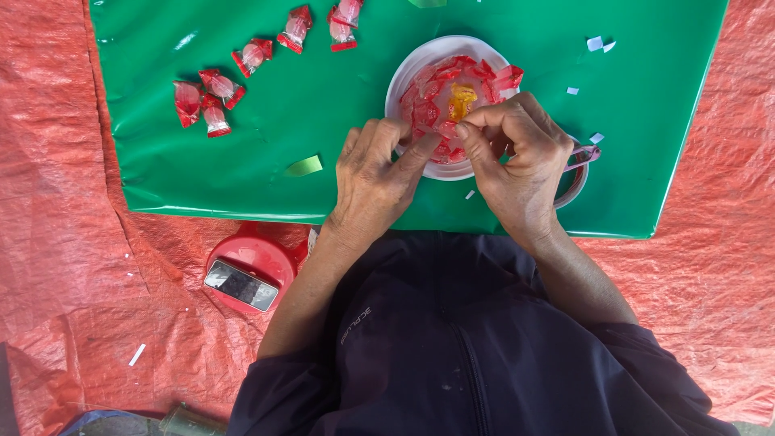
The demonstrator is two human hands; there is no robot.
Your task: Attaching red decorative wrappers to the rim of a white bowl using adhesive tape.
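Note:
A white round plate lies on a green sheet. Red-wrapped candies are set in a ring on it, with a yellow piece at the middle. My left hand rests at the plate's near edge, its fingertips on the candies. My right hand pinches a candy at the plate's near side with thumb and forefinger. A tape roll lies partly under my right hand.
Several loose red-wrapped candies lie on the green sheet at the upper left. A red round object with a phone on it sits on the orange tarp. Small paper scraps dot the sheet.

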